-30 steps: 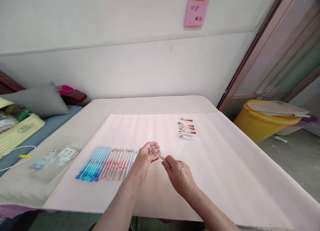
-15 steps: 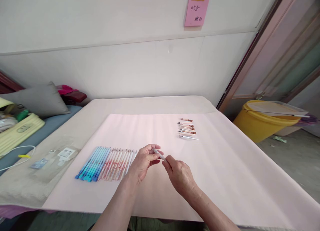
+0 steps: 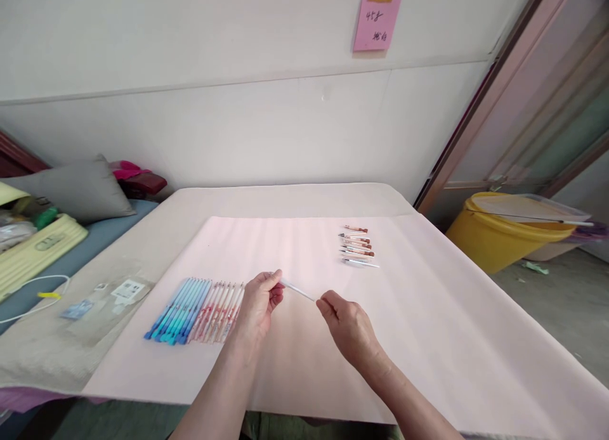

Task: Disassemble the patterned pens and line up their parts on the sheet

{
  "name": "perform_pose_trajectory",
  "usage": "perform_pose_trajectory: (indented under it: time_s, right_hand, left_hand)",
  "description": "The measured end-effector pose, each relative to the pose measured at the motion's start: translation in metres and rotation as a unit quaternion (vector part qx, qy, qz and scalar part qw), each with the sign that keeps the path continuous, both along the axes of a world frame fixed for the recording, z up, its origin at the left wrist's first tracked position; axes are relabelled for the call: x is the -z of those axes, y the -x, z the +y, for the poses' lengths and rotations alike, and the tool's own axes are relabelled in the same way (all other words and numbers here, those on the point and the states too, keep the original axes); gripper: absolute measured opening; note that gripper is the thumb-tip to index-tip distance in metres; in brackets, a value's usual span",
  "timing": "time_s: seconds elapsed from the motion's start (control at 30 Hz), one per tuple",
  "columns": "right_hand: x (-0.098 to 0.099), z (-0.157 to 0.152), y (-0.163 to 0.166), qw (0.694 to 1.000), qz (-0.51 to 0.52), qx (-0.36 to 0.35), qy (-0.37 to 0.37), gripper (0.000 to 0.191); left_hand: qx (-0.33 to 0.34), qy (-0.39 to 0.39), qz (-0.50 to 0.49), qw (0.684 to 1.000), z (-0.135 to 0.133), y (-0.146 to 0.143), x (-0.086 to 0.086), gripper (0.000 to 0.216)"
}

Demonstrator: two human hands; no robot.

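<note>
Pen (image 3: 298, 290), white, slim, straight, slanting in the air over the middle of the counter (image 3: 428, 338). Left hand (image 3: 259, 299): thumb and curled fingers pinch its far left end. Right hand (image 3: 349, 326): fingers folded narrow on its near right end. Counter cover smooth, pale pink, faintly creased. Left: slender blue pens (image 3: 178, 311) beside pink-patterned pens (image 3: 216, 311), one parallel row. Far right: brown-ended pens (image 3: 358, 245), loose column.

Below centre, the left hand (image 3: 259, 300) and right hand (image 3: 348, 326) hold a slim white pen (image 3: 298, 290) between them; blue pens (image 3: 181, 310) lie lower left.
</note>
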State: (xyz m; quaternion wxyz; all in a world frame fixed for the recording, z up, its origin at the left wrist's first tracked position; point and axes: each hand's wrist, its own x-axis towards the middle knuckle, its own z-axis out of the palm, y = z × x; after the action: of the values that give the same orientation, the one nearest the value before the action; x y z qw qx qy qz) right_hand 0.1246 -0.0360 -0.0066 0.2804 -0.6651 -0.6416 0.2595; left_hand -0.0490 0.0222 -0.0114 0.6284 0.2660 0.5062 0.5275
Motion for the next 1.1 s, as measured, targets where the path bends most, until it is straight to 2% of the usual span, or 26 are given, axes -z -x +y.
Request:
perform_pose_trajectory:
  time_s: [0.07,0.2,0.27,0.4,0.53,0.6,0.67,0.8,0.9,1.1]
  right_hand:
    - [-0.003,0.002,-0.002,0.993,0.108,0.013,0.033,0.025]
    - [-0.009,0.003,-0.001,0.948,0.299,-0.01,0.111,0.011]
    - [-0.013,0.003,-0.002,0.928,0.347,-0.023,0.136,0.014]
    - [-0.021,0.002,-0.014,0.894,0.419,-0.042,0.154,0.013]
    - [-0.027,0.004,-0.026,0.858,0.486,-0.047,0.16,0.008]
    - [-0.027,0.005,-0.027,0.864,0.483,-0.037,0.141,0.009]
    - [-0.024,0.006,-0.024,0.883,0.453,-0.031,0.119,0.011]
    - [-0.015,0.007,-0.013,0.925,0.361,-0.025,0.117,0.009]
    - [-0.009,0.007,-0.009,0.954,0.284,-0.016,0.094,0.006]
    - [-0.002,0.008,-0.011,0.964,0.246,-0.03,0.1,0.008]
  left_hand:
    - [0.021,-0.003,0.003,1.0,-0.003,-0.004,0.001,0.029]
    - [0.104,-0.005,0.017,0.994,-0.011,-0.016,0.002,0.027]
    - [0.092,-0.001,0.008,0.996,-0.012,-0.019,0.002,0.026]
    - [0.007,0.018,-0.036,0.999,-0.005,-0.013,0.003,0.027]
    - [0.014,0.032,-0.059,0.998,-0.002,-0.007,0.004,0.025]
    - [0.036,0.037,-0.066,0.997,-0.006,-0.01,0.004,0.024]
    - [0.067,0.045,-0.072,0.994,-0.011,-0.016,0.004,0.024]
    - [0.136,0.063,-0.079,0.986,-0.02,-0.031,0.005,0.024]
    - [0.154,0.067,-0.063,0.984,-0.025,-0.037,0.006,0.022]
    - [0.18,0.065,-0.024,0.981,-0.028,-0.04,0.007,0.018]
